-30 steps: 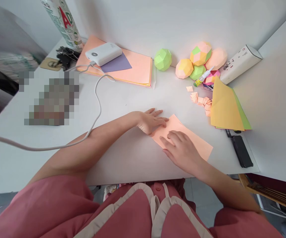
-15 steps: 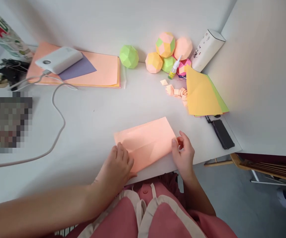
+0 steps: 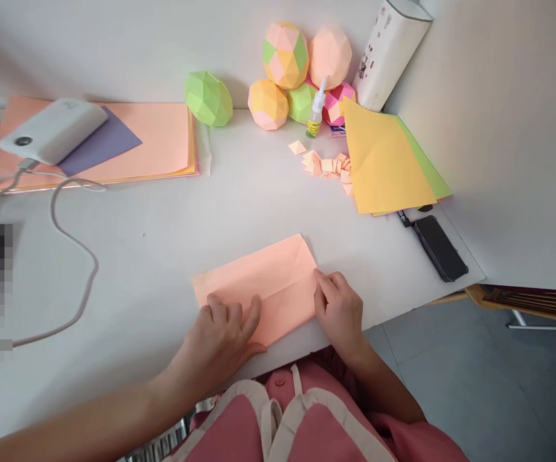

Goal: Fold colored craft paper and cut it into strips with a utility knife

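Note:
A folded peach sheet of paper [image 3: 263,282] lies on the white desk [image 3: 162,256] near its front edge. My left hand [image 3: 223,333] rests on the sheet's near left corner, fingers stretched flat and pressing down. My right hand [image 3: 338,311] is at the sheet's right edge, its fingertips pinched on the paper's near right corner.
Several paper polyhedron balls [image 3: 285,54], a green ball [image 3: 208,97] and a glue bottle [image 3: 315,112] stand at the back. Small folded peach pieces [image 3: 329,165], yellow and green sheets [image 3: 384,163], a black knife [image 3: 439,247], a paper stack [image 3: 153,135] with power bank [image 3: 51,129] and cable [image 3: 73,237].
Both hands moved from the sheet's middle to its ends, and the sheet now lies turned, level with the desk edge. The view has shifted right and closer to the wall.

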A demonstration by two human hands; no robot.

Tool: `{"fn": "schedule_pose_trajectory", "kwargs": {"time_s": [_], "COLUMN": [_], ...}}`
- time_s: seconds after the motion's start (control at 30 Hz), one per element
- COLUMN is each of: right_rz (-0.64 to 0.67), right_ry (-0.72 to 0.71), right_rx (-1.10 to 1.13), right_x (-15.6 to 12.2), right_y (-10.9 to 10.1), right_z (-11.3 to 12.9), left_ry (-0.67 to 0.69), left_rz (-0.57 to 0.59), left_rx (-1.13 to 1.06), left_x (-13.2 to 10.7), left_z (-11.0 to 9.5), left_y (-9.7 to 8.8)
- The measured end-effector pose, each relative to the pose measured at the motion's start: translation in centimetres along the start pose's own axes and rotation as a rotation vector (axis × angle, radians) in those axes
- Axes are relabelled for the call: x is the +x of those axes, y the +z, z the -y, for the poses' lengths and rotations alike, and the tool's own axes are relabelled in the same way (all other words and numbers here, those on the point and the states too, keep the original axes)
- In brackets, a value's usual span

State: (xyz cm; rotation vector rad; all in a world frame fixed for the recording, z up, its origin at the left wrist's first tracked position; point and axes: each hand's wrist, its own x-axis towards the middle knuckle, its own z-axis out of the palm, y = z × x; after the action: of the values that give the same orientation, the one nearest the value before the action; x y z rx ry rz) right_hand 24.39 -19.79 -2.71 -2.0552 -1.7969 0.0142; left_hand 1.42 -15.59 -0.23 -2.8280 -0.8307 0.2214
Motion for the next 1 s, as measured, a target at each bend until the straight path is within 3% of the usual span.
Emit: {"fn": "schedule_pose_trajectory", "kwargs": {"time_s": [0.13,0.27,0.37,0.47,0.63,1.0], "right_rz": [0.04,0.033,0.034,0.038,0.036,-0.029], "right_ry": [-0.034,-0.057,-0.053,-0.04,-0.046,-0.026], "right_rx": [-0.037,-0.052,-0.049,-0.03,0.008,0.071], "right_x": [0.0,0.1,0.1,0.1,-0.1,-0.2], "right_y": [-0.1,-0.2,-0.2,-0.2,-0.2,-0.6], "right_z": [0.0,0.1,0.2,0.2,0.1,0.2], "left_ry": [0.047,0.015,0.039,0.094,0.105,0.113], "left_rz": [0.048,0.027,-0.108,-0.287,-0.288,-0.253], "left_rx": [-0.023,-0.105,-0.183,-0.337,-0.469,-0.422], "left_x": [1.3,5.2,8.7,10.6,10.2,10.2], "left_z": [1.0,1.7,1.8,1.5,1.4,1.8], "left_y": [-1.0,-1.8,-1.4,0.1,2.4,2.2]}}
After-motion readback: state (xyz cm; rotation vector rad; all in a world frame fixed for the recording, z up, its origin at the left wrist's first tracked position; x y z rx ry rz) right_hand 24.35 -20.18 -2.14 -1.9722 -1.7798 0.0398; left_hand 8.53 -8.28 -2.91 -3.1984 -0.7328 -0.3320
